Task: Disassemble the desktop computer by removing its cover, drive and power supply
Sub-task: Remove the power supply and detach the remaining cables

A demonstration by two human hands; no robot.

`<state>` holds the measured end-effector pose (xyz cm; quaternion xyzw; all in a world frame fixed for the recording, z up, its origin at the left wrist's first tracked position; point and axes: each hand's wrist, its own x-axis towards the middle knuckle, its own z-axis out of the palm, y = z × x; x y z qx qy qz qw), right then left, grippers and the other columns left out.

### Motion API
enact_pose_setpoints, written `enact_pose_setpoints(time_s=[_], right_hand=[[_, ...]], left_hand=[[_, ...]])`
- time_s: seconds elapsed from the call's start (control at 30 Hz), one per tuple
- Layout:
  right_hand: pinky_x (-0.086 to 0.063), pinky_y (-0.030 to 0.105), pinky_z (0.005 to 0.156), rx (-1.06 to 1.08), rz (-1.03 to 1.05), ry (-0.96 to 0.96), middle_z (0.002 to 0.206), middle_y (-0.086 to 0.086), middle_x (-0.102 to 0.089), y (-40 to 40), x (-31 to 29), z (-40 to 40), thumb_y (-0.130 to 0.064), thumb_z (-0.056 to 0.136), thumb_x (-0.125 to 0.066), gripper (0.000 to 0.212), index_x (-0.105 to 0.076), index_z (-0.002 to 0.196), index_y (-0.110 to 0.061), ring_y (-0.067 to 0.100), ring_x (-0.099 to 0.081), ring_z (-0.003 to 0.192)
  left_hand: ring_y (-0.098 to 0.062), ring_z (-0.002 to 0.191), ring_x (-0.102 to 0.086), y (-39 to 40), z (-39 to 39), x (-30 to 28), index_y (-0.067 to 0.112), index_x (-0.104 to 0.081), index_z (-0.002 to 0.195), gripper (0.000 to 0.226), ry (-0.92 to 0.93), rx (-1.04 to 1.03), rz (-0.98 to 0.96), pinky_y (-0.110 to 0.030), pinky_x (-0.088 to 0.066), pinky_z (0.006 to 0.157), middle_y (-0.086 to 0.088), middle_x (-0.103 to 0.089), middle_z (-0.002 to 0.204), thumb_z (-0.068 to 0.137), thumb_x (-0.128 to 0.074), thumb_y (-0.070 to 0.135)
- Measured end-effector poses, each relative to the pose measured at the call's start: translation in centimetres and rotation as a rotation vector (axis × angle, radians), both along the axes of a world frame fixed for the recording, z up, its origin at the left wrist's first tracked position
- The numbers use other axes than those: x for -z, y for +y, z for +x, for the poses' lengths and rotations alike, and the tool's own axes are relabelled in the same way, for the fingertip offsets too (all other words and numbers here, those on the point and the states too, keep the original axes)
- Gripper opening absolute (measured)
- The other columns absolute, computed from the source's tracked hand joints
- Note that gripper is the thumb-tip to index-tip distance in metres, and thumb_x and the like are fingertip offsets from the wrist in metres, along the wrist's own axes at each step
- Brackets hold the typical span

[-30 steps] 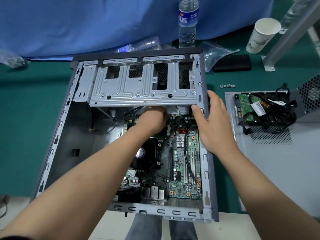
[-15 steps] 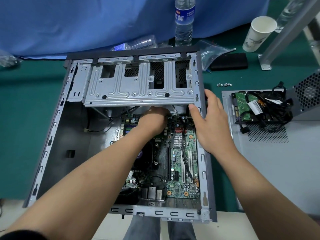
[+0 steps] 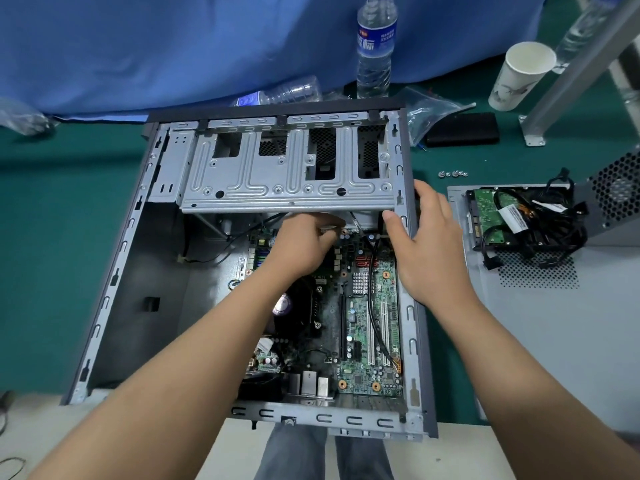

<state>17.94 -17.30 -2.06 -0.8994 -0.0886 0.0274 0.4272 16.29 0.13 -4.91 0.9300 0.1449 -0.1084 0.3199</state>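
An open desktop case (image 3: 114,271) lies flat on the green mat, its motherboard (image 3: 367,327) exposed. A silver drive cage (image 3: 277,174) spans the far end. My left hand (image 3: 304,244) reaches under the cage's front edge above the board, fingers curled; what they hold is hidden. My right hand (image 3: 429,244) grips the case's right wall (image 3: 412,323), thumb inside and fingers outside. The removed cover panel (image 3: 554,323) lies at the right, with the hard drive (image 3: 488,216) and the power supply (image 3: 616,192) with its black cables (image 3: 547,223) on it.
Several screws (image 3: 452,173) lie on the mat beyond the panel. A standing water bottle (image 3: 375,46), a lying bottle (image 3: 277,93), a paper cup (image 3: 521,74), a plastic bag (image 3: 429,109), a black wallet-like item (image 3: 462,129) and a metal stand leg (image 3: 568,74) sit at the back.
My left hand has drawn back slightly from under the cage, its fingers now more visible. My right hand keeps its grip on the case wall.
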Motion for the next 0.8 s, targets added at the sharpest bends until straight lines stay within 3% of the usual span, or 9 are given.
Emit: enact_pose_setpoints(time_s=[0.1, 0.17, 0.2, 0.27, 0.33, 0.43, 0.63, 0.8], right_hand=[[-0.022, 0.014, 0.095, 0.024, -0.032, -0.058, 0.142, 0.003, -0.038, 0.0, -0.4, -0.3, -0.030, 0.093, -0.053, 0.058, -0.031, 0.144, -0.013, 0.016, -0.037, 0.128], [-0.022, 0.016, 0.099, 0.022, -0.036, -0.125, 0.140, 0.006, -0.039, 0.1, -0.8, -0.5, -0.026, 0.091, -0.056, 0.056, -0.036, 0.141, -0.010, 0.019, -0.036, 0.128], [-0.022, 0.016, 0.101, 0.008, -0.042, -0.181, 0.137, 0.008, -0.042, 0.1, -1.0, -0.6, -0.023, 0.090, -0.058, 0.052, -0.041, 0.137, -0.008, 0.021, -0.037, 0.127], [-0.025, 0.018, 0.100, -0.039, -0.056, -0.306, 0.125, 0.009, -0.052, 0.0, -1.4, -0.8, -0.017, 0.088, -0.062, 0.037, -0.056, 0.122, -0.005, 0.023, -0.042, 0.118], [-0.035, 0.029, 0.095, -0.109, -0.061, -0.375, 0.108, 0.006, -0.061, 0.0, -1.6, -0.9, -0.015, 0.086, -0.065, 0.023, -0.066, 0.107, -0.006, 0.025, -0.049, 0.105], [-0.042, 0.045, 0.085, -0.177, -0.033, -0.301, 0.091, 0.000, -0.064, 0.0, -1.7, -0.7, -0.020, 0.085, -0.068, 0.017, -0.072, 0.097, -0.010, 0.023, -0.048, 0.094], [-0.038, 0.047, 0.090, -0.181, 0.093, -0.147, 0.081, -0.021, -0.051, 0.1, -1.7, -0.6, -0.025, 0.085, -0.067, 0.010, -0.074, 0.090, -0.018, 0.012, -0.038, 0.093], [-0.037, 0.034, 0.089, -0.144, 0.170, -0.080, 0.080, -0.017, -0.054, 0.1, -2.0, -0.7, -0.024, 0.087, -0.065, 0.009, -0.073, 0.087, -0.021, 0.013, -0.040, 0.092]], left_hand=[[-0.008, 0.080, -0.064, -0.3, -1.5, -1.2, 0.019, -0.072, 0.106, 0.019, -0.047, -0.149, -0.316, -0.022, -0.050, 0.074, 0.006, -0.071, 0.084, 0.092, -0.060, 0.019], [0.004, 0.054, -0.051, -0.8, -2.6, -1.8, 0.015, -0.071, 0.105, 0.018, -0.057, -0.243, -0.606, -0.010, -0.040, 0.053, 0.015, -0.061, 0.060, 0.092, -0.059, 0.012], [0.001, 0.046, -0.042, -1.0, -3.0, -2.1, 0.015, -0.071, 0.104, 0.018, -0.052, -0.292, -0.727, -0.009, -0.032, 0.046, 0.013, -0.054, 0.055, 0.093, -0.058, 0.010], [-0.004, 0.045, -0.032, -1.2, -3.4, -2.3, 0.020, -0.072, 0.101, 0.020, -0.033, -0.357, -0.921, -0.012, -0.024, 0.041, 0.010, -0.046, 0.054, 0.092, -0.057, 0.010], [-0.002, 0.043, -0.029, -1.5, -3.7, -2.4, 0.020, -0.071, 0.102, 0.021, -0.018, -0.356, -1.078, -0.012, -0.022, 0.039, 0.013, -0.041, 0.050, 0.093, -0.055, 0.010], [-0.003, 0.042, -0.026, -2.1, -4.1, -2.4, 0.019, -0.073, 0.106, 0.024, -0.005, -0.318, -1.274, -0.013, -0.021, 0.038, 0.011, -0.034, 0.049, 0.088, -0.058, 0.014], [-0.003, 0.043, -0.025, -2.3, -4.1, -2.3, 0.020, -0.071, 0.112, 0.027, -0.041, -0.199, -1.296, -0.012, -0.025, 0.040, 0.011, -0.031, 0.049, 0.088, -0.058, 0.017], [-0.003, 0.045, -0.028, -2.4, -4.1, -2.4, 0.022, -0.071, 0.111, 0.026, -0.082, -0.165, -1.242, -0.012, -0.026, 0.042, 0.012, -0.033, 0.051, 0.088, -0.059, 0.019]])
